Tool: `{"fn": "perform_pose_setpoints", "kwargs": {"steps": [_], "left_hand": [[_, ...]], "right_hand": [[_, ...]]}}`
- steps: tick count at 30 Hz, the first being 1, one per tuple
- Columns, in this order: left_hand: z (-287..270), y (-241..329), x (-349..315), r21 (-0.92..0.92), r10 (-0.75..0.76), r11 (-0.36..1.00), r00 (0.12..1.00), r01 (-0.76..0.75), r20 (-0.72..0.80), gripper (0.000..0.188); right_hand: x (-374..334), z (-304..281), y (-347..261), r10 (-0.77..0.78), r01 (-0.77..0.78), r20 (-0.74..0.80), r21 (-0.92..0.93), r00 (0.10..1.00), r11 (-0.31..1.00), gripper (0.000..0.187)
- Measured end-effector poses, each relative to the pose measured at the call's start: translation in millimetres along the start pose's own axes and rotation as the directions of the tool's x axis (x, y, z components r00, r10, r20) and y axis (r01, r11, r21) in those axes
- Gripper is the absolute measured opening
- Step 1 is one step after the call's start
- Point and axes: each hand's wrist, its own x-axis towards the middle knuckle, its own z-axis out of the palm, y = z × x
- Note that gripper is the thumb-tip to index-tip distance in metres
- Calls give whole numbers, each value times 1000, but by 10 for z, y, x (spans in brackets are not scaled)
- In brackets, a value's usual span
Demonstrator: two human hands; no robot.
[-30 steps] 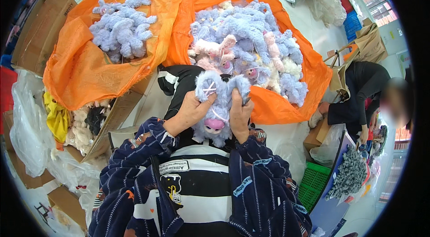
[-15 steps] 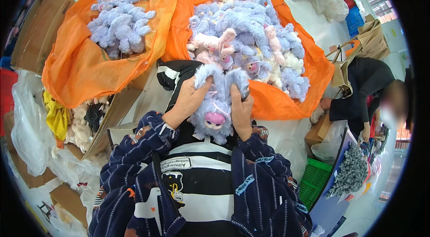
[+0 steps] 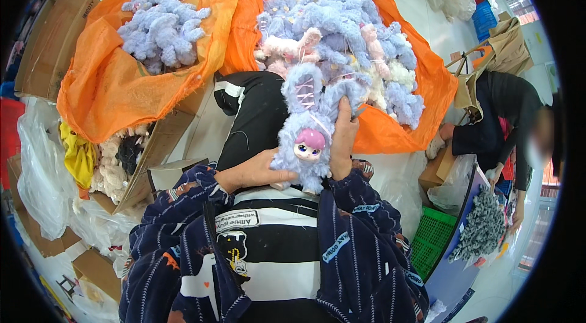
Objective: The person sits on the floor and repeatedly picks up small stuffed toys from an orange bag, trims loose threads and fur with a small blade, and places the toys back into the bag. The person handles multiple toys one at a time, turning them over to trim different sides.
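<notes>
Holding the lilac plush toy [image 3: 293, 128] between them, both hands were closed on it: the right hand [image 3: 343, 140] gripped its right ear [image 3: 351, 87], thumb in front, and the left hand [image 3: 259, 170] held the lower left side of its body, thumb over the fur and the other fingers mostly hidden behind.

The toy looked light and soft, with long fur likely to squash under a squeeze and offer decent friction. Its face [image 3: 309, 151] looked smooth and harder, probably slippery and easier to scuff, so the furry body or the base of the 2 ears seemed the better hold. The crossed pink ribbon on the left ear [image 3: 304, 88] looked thin and liable to snag.

The toy lay in front of the person's torso, ears far and feet near, right of the left hand and mostly left of the right hand, touching both. Beyond it, the far right orange sack [image 3: 434, 100] bore a heap of plush toys [image 3: 332, 24]; the far left orange sack [image 3: 91, 100] bore a smaller pile [image 3: 162, 27].
</notes>
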Motion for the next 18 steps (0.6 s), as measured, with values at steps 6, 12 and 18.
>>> {"fn": "perform_pose_setpoints", "kwargs": {"steps": [6,12,18], "left_hand": [[-2,-161,-4,-624,5,782,999,17,33,50],[23,-119,44,-437,-129,891,992,120,8,51],[114,-111,166,-39,73,996,986,-80,-152,49]], "right_hand": [[1,89,-113,56,-58,37,62,998,996,37],[28,-77,-70,235,-324,382,188,894,927,34],[62,-117,103,-72,81,106,-89,992,993,33]]}}
